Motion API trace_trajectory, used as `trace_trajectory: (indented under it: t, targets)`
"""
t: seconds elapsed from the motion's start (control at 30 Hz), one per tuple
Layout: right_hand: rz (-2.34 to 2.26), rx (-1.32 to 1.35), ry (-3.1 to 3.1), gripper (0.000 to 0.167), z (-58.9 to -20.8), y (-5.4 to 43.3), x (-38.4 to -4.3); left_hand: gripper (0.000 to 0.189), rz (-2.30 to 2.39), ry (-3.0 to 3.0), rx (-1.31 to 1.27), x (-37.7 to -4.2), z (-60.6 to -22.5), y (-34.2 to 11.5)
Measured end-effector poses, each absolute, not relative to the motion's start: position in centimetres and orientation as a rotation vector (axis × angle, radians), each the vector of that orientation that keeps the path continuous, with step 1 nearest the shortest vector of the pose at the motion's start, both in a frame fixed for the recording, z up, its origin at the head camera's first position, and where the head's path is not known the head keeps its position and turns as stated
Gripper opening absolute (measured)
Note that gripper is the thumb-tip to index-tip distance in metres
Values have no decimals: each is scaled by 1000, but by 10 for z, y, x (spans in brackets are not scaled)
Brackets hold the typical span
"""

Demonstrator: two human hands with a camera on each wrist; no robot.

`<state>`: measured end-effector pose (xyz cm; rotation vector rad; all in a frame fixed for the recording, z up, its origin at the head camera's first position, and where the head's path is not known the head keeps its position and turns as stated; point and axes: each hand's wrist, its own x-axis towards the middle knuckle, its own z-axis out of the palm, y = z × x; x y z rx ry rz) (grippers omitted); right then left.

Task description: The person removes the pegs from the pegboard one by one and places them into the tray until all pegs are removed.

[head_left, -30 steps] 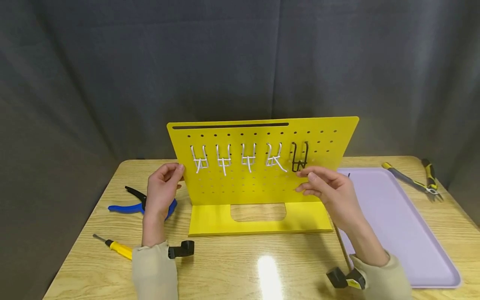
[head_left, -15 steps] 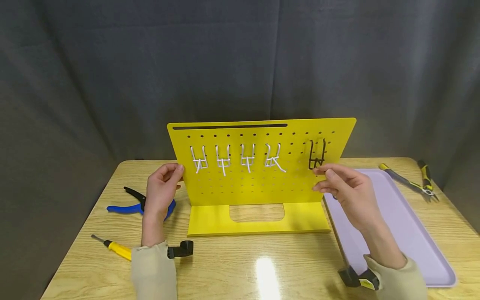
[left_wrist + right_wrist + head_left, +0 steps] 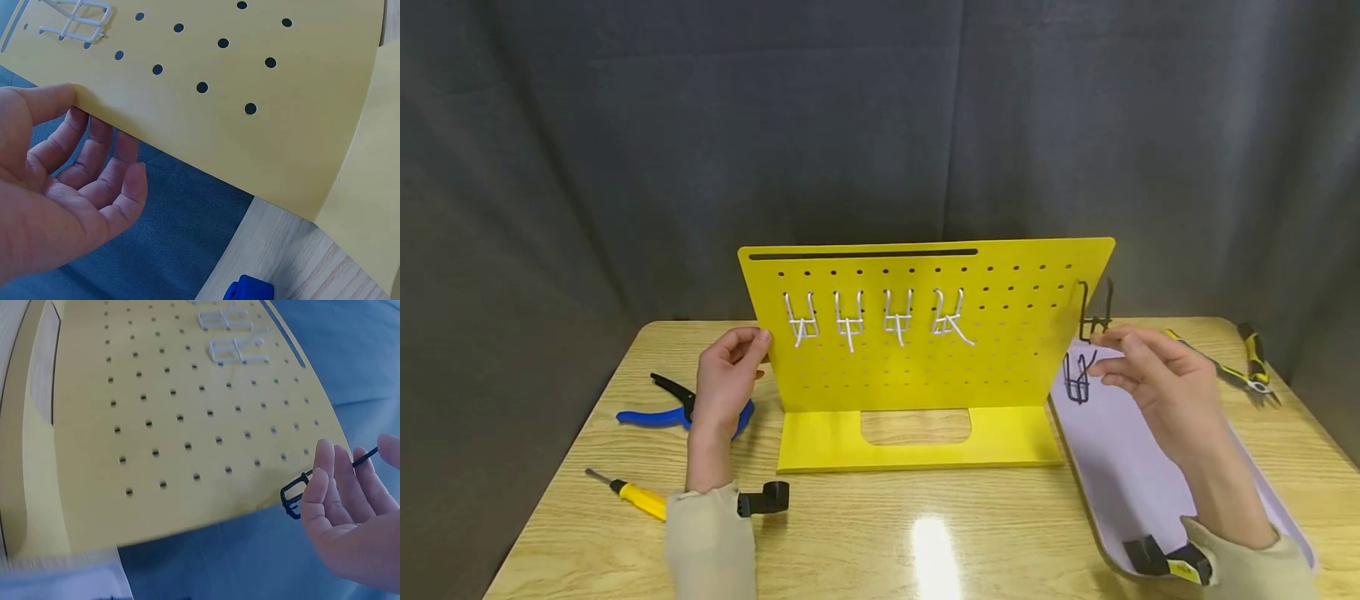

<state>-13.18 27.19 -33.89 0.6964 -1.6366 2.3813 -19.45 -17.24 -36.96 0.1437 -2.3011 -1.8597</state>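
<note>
My left hand (image 3: 727,379) pinches the left edge of a yellow pegboard (image 3: 1037,250), thumb in front and fingers curled behind, as the left wrist view shows too. Several white wire hooks (image 3: 801,322) hang in a row on its left and middle. Just past the board's right edge, my right hand (image 3: 1168,387) holds a black wire hook (image 3: 1096,322) between thumb and fingers, its prongs pointing up. In the right wrist view this black hook (image 3: 305,477) is partly hidden by the fingers. A second black hook (image 3: 1077,387) lies in the lilac tray, below the held one.
The lilac tray (image 3: 1150,508) stands right of the board, partly under my right forearm. Beyond it lie yellow-and-grey pliers (image 3: 1213,360) and another yellow-and-black tool (image 3: 1253,350). At left are a blue-and-black handled tool (image 3: 651,418), partly behind my left hand, and a yellow screwdriver (image 3: 642,498).
My right hand has carried the black hook rightward, from in front of the board to beyond its right edge. The second black hook in the tray has come into view. My left hand stays put.
</note>
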Motion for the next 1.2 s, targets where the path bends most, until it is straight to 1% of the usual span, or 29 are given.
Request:
trace_trajectory:
  t: [0.33,0.53,0.87,1.03,1.2]
  targets:
    - [2317,530,-1660,27,-336,296,-126,35,-1871,-2293,135,-194,-371,-173]
    - [2277,312,-1773,25,-337,305,-124,34,-1868,-2296,144,-194,-371,-172]
    - [2487,258,-1705,25,-338,328,-135,36,-1860,-2302,133,-194,-370,-173]
    - [2424,108,-1824,20,-348,337,-143,36,-1854,-2303,139,-194,-370,-174]
    - [2337,-84,-1962,15,-368,350,-148,34,-1864,-2296,132,-194,-369,-173]
